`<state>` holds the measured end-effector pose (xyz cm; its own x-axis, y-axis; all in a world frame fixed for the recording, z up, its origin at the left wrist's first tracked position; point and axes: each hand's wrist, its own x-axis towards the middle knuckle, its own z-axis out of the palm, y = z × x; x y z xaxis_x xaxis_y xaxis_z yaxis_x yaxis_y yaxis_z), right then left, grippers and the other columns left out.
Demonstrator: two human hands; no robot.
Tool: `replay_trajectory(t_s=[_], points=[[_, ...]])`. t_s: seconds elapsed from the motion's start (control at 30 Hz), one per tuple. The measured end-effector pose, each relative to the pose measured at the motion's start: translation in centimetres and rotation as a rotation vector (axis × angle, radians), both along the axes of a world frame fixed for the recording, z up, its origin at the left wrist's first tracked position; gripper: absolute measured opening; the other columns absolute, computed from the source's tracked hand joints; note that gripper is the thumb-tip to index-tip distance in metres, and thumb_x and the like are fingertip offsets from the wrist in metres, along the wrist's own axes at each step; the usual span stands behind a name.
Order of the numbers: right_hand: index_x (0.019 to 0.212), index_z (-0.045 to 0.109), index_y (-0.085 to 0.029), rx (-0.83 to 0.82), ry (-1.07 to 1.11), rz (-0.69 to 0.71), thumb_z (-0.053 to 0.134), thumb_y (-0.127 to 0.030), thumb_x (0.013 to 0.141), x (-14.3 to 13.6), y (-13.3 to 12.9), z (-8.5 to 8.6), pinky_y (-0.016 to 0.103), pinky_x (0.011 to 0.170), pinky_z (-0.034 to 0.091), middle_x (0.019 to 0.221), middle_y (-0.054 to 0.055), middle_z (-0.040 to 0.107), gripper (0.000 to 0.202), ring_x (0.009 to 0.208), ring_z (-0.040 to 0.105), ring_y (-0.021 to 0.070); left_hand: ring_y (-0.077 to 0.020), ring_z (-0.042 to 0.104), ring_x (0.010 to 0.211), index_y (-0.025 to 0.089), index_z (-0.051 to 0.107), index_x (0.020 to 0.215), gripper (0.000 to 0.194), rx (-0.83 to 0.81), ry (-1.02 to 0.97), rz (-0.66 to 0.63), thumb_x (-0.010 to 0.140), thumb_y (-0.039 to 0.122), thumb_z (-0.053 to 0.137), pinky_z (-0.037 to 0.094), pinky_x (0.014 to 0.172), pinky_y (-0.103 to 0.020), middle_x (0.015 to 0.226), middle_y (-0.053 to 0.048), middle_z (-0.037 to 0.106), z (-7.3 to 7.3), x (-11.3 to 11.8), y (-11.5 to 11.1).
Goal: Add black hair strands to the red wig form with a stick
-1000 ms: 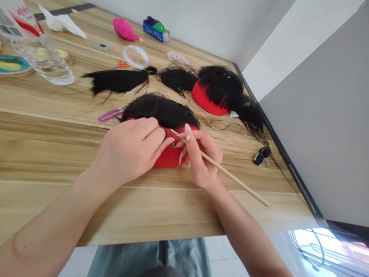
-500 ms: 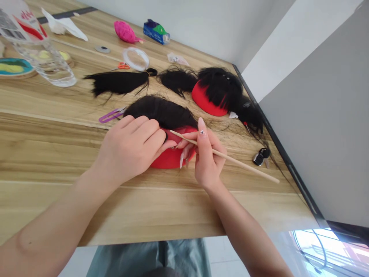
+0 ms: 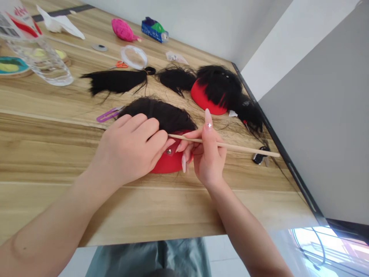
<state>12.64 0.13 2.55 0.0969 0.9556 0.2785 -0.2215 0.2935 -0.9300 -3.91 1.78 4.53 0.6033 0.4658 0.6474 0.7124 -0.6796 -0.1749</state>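
A red dome-shaped form (image 3: 167, 165) lies on the table, its far side covered with black hair (image 3: 161, 113). My left hand (image 3: 132, 146) rests over its left side, fingers curled and thumb pressed in; whatever they pinch is hidden. My right hand (image 3: 209, 154) is closed around a thin wooden stick (image 3: 248, 149), gripped like a pen. The stick's left tip meets the fingers of my left hand, just at the hair's lower edge. Some right fingers touch the red surface. A small shiny stud (image 3: 168, 151) shows beside my left thumb.
Behind lie a purple thread snipper (image 3: 106, 115), a black hair bundle (image 3: 115, 81), orange-handled scissors (image 3: 121, 64) and a second red form (image 3: 206, 102) with hair. A water bottle (image 3: 49, 65) stands at left, keys (image 3: 260, 156) at right. Pink yarn (image 3: 123, 30) sits farther back.
The stick has swung nearer to level, its right end rising and its left tip lowering to my left fingers. My right thumb has lifted. The stud now shows clearly.
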Motion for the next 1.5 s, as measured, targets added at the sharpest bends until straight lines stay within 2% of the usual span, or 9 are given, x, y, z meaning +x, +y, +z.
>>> replay_trajectory(t_s=[0.17, 0.33, 0.57, 0.77, 0.87, 1.03, 1.17, 1.3, 1.5], points=[[0.074, 0.061, -0.018, -0.009, -0.024, 0.009, 0.044, -0.054, 0.093, 0.3, 0.2, 0.0, 0.018, 0.028, 0.040, 0.057, 0.001, 0.066, 0.044, 0.033, 0.052, 0.0087, -0.0199, 0.042, 0.064, 0.021, 0.050, 0.061, 0.029, -0.058, -0.019, 0.008, 0.090, 0.026, 0.050, 0.027, 0.058, -0.035, 0.062, -0.002, 0.045, 0.4, 0.3, -0.3], [0.074, 0.059, -0.019, 0.010, -0.079, -0.013, 0.037, -0.055, 0.096, 0.4, 0.4, 0.0, 0.020, 0.030, 0.043, 0.057, 0.000, 0.066, 0.047, 0.034, 0.053, 0.0094, -0.0200, 0.042, 0.063, 0.021, 0.049, 0.060, 0.031, -0.001, 0.051, 0.007, 0.090, 0.026, 0.049, 0.030, 0.057, -0.035, 0.060, -0.002, 0.046, 0.4, 0.2, -0.4], [0.076, 0.058, -0.020, 0.030, -0.062, -0.025, 0.035, -0.053, 0.097, 0.6, 0.7, -0.1, 0.019, 0.024, 0.034, 0.057, -0.001, 0.065, 0.045, 0.029, 0.050, 0.0091, -0.0195, 0.042, 0.063, 0.021, 0.049, 0.059, 0.030, 0.075, 0.083, -0.023, 0.089, 0.026, 0.051, 0.033, 0.056, -0.035, 0.061, -0.003, 0.049, 0.3, -0.1, -0.2], [0.081, 0.058, -0.020, 0.060, -0.121, -0.023, 0.025, -0.047, 0.100, 1.1, 1.3, -0.5, 0.020, 0.024, 0.033, 0.059, 0.001, 0.064, 0.047, 0.029, 0.049, 0.0087, -0.0191, 0.042, 0.063, 0.021, 0.048, 0.059, 0.031, 0.058, 0.085, -0.043, 0.089, 0.026, 0.050, 0.033, 0.056, -0.034, 0.062, -0.003, 0.049, 0.2, -0.3, -0.1], [0.081, 0.059, -0.020, 0.034, -0.059, -0.002, 0.026, -0.047, 0.100, 1.2, 1.2, -0.5, 0.020, 0.023, 0.032, 0.059, 0.001, 0.065, 0.047, 0.030, 0.049, 0.0086, -0.0190, 0.041, 0.063, 0.021, 0.047, 0.059, 0.031, 0.076, 0.093, -0.061, 0.090, 0.026, 0.050, 0.033, 0.056, -0.034, 0.061, -0.003, 0.047, 0.1, -0.5, 0.0], [0.077, 0.064, -0.020, -0.041, 0.168, 0.057, 0.032, -0.041, 0.099, 0.9, 0.7, 0.2, 0.018, 0.026, 0.036, 0.059, 0.001, 0.066, 0.044, 0.033, 0.052, 0.0086, -0.0189, 0.038, 0.065, 0.021, 0.045, 0.059, 0.031, 0.114, 0.092, -0.095, 0.089, 0.024, 0.051, 0.034, 0.056, -0.032, 0.061, -0.003, 0.046, 0.2, -0.7, 0.1], [0.075, 0.065, -0.021, -0.057, 0.198, 0.056, 0.036, -0.043, 0.097, 0.8, 0.6, 0.5, 0.018, 0.027, 0.037, 0.057, 0.000, 0.066, 0.043, 0.033, 0.052, 0.0085, -0.0189, 0.037, 0.065, 0.021, 0.047, 0.061, 0.028, 0.119, 0.081, -0.121, 0.088, 0.024, 0.054, 0.034, 0.056, -0.032, 0.062, -0.003, 0.048, 0.3, -0.7, 0.1], [0.075, 0.065, -0.021, -0.078, 0.167, 0.047, 0.038, -0.046, 0.096, 0.7, 0.6, 0.5, 0.018, 0.027, 0.037, 0.058, 0.000, 0.066, 0.042, 0.032, 0.050, 0.0085, -0.0188, 0.039, 0.066, 0.019, 0.050, 0.064, 0.025, 0.135, 0.081, -0.063, 0.088, 0.025, 0.055, 0.034, 0.057, -0.031, 0.064, -0.004, 0.051, 0.0, -0.6, 0.0], [0.074, 0.063, -0.019, -0.093, 0.170, 0.075, 0.040, -0.044, 0.092, 0.7, 0.5, 0.3, 0.020, 0.029, 0.038, 0.058, 0.001, 0.065, 0.038, 0.036, 0.053, 0.0102, -0.0195, 0.042, 0.065, 0.020, 0.052, 0.064, 0.028, 0.112, 0.077, 0.049, 0.091, 0.028, 0.050, 0.031, 0.058, -0.033, 0.064, -0.003, 0.047, -0.2, 0.0, -0.2]])
